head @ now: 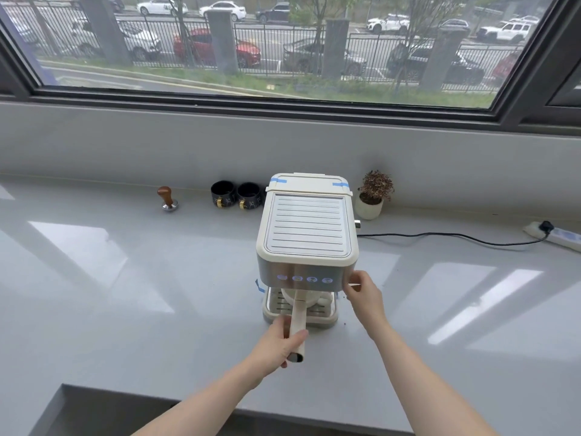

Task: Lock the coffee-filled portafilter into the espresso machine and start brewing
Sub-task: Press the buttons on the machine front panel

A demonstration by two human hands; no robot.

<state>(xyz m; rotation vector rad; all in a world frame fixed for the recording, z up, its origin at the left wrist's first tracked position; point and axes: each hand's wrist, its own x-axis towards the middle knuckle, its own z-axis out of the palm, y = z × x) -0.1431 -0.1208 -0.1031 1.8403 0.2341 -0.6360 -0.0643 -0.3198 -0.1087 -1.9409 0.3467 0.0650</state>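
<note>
A cream and steel espresso machine (307, 234) stands on the grey counter, its front panel showing several lit blue buttons (304, 279). The portafilter (298, 316) sits under the machine's front, its cream handle pointing straight toward me. My left hand (281, 339) is wrapped around the near end of that handle. My right hand (361, 289) presses against the machine's front right corner, fingers curled on the edge. The basket and its coffee are hidden beneath the machine. A white cup shows partly on the drip tray (327, 319).
A wooden-handled tamper (167, 199) and two black cups (235, 194) stand at the back left. A small potted plant (372, 196) sits right of the machine. A black cord (456, 237) runs to a power strip (556, 236) at far right. The counter edge drops off near me.
</note>
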